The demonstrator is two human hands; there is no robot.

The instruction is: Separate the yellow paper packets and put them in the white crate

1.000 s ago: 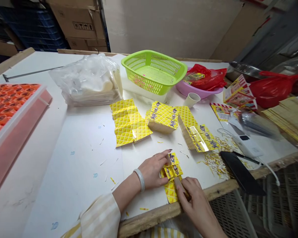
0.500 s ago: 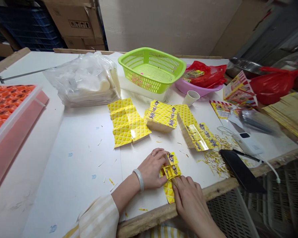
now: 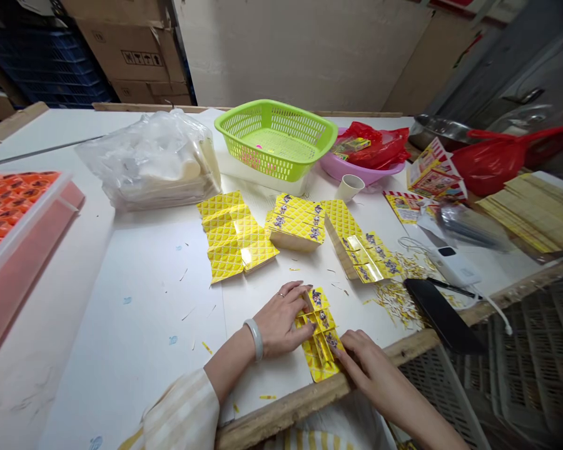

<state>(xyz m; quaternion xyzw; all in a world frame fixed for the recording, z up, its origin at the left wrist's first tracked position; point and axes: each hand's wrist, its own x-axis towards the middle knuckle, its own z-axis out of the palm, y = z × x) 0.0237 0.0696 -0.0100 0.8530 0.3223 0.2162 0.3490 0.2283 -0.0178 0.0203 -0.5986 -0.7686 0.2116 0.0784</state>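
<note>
A yellow printed card [image 3: 317, 364] with small cartoon figures and raised folded flaps lies at the table's front edge. My left hand [image 3: 280, 322], wearing a pale bangle and a ring, grips its left and far part, thumb across the flaps. At the near right side, the thumb and fingers of my right hand [image 3: 363, 362] close on one flap. Beyond my hands are a flat yellow patterned sheet [image 3: 225, 240], a stack of yellow cards [image 3: 298, 219] and another partly folded yellow card [image 3: 356, 247].
A green basket [image 3: 279, 140], a clear bag of white goods [image 3: 154, 162] and a paper cup [image 3: 349, 187] stand farther back. At left is a tray of orange items [image 3: 32, 237]. Paper scraps [image 3: 398, 297], a phone [image 3: 441, 315] and a power bank [image 3: 455, 265] lie right.
My right hand has shifted right along the card, uncovering more raised flaps at its near end. My left hand stays on the card. The view has shifted slightly.
</note>
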